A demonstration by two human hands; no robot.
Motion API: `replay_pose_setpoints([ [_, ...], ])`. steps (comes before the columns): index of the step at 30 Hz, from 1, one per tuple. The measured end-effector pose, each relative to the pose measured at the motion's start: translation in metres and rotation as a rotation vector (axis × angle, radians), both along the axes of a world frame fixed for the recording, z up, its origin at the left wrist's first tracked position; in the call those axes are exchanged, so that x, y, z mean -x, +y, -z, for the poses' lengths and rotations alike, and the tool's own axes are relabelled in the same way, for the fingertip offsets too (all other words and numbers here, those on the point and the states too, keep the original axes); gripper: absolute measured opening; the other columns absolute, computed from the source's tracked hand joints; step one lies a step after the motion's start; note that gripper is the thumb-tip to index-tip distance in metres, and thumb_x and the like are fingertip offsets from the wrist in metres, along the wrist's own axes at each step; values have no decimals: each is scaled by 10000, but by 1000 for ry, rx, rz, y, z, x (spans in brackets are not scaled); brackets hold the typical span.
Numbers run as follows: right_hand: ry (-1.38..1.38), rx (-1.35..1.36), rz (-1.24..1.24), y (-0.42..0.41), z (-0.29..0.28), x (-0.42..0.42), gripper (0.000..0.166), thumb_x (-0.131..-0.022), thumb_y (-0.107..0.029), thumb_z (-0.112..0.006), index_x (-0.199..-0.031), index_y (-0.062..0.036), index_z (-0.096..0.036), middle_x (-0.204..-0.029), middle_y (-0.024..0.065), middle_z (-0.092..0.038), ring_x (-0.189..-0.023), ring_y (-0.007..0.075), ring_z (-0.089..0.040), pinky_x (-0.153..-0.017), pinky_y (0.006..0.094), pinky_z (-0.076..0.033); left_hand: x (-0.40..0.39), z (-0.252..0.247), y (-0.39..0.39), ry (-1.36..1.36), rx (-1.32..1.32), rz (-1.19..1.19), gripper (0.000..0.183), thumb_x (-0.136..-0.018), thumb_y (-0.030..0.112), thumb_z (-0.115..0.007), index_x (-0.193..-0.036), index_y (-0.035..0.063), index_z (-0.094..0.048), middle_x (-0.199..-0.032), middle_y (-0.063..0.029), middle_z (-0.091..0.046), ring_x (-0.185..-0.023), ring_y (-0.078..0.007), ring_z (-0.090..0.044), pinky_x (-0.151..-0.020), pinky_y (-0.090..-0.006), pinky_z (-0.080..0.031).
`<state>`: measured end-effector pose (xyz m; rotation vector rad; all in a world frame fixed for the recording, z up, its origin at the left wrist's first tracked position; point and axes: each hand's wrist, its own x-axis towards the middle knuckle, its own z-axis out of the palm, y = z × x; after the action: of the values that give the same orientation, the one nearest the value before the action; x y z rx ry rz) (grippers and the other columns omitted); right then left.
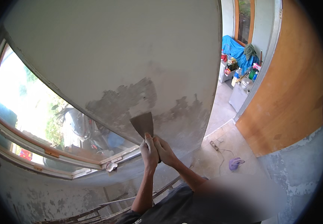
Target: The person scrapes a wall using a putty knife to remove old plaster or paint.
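Note:
Both my hands are together on the handle of a wide putty knife [142, 122], in front of a painted wall [116, 53]. My left hand [149, 154] wraps the handle, its thumb pressed along the base of the blade. From the right, my right hand [164, 152] closes around the same handle, most of which is hidden by the fingers. The blade points up, its broad edge at or close to the wall; contact is hard to tell. Around it spreads a rough grey patch [122, 96], with smoother off-white surface above. Pale dust coats both hands.
Left of the wall is a framed window [49, 152], a motorcycle [79, 124] visible through it. A wooden ladder [94, 211] lies below me. On the floor are a power strip [214, 145] with cord and a purple bag [235, 163]. An orange-brown door [284, 78] stands right.

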<state>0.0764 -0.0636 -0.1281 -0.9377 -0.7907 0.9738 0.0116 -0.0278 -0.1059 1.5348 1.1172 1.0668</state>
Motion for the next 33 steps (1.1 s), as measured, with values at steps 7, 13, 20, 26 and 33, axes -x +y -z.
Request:
replay_pose_setpoints([
  [7,30,-12,-70,13,1,3,429,-994,-319,-355,-972,43,-585,-892,101,-643,-870,157,-599,-790,288,-471,19,12,-12,-22,-1,61,575,-984,469,-288,-742,9,-535,-623,5,-493,-558,-71,-457,-473,-235,-373],
  [13,126,-37,2,33,-32,0,439,-990,-309,-370,-928,72,-578,-796,144,-655,-669,185,-653,-623,292,-528,16,2,7,-3,1,75,565,-991,445,-266,-756,-1,-521,-652,-13,-519,-529,-68,-462,-439,-233,-373],
  [20,43,-81,113,49,-35,-1,424,-989,-274,-356,-865,69,-572,-656,128,-634,-528,178,-626,-518,274,-506,9,-7,21,48,-188,43,546,-1001,352,-293,-863,-85,-589,-821,-132,-601,-786,-192,-538,-728,-330,-426],
  [26,120,-58,110,54,-27,5,387,-970,-246,-382,-839,52,-591,-644,118,-638,-550,183,-634,-532,294,-493,15,-10,23,130,-75,63,548,-993,376,-272,-889,-53,-597,-841,-153,-607,-807,-239,-564,-731,-359,-429],
  [33,-28,-27,226,64,-2,8,359,-947,-240,-426,-833,47,-608,-643,127,-635,-576,194,-636,-561,323,-482,17,7,29,83,-66,29,391,-984,264,-345,-934,-52,-569,-772,-152,-622,-731,-235,-590,-672,-323,-446],
])
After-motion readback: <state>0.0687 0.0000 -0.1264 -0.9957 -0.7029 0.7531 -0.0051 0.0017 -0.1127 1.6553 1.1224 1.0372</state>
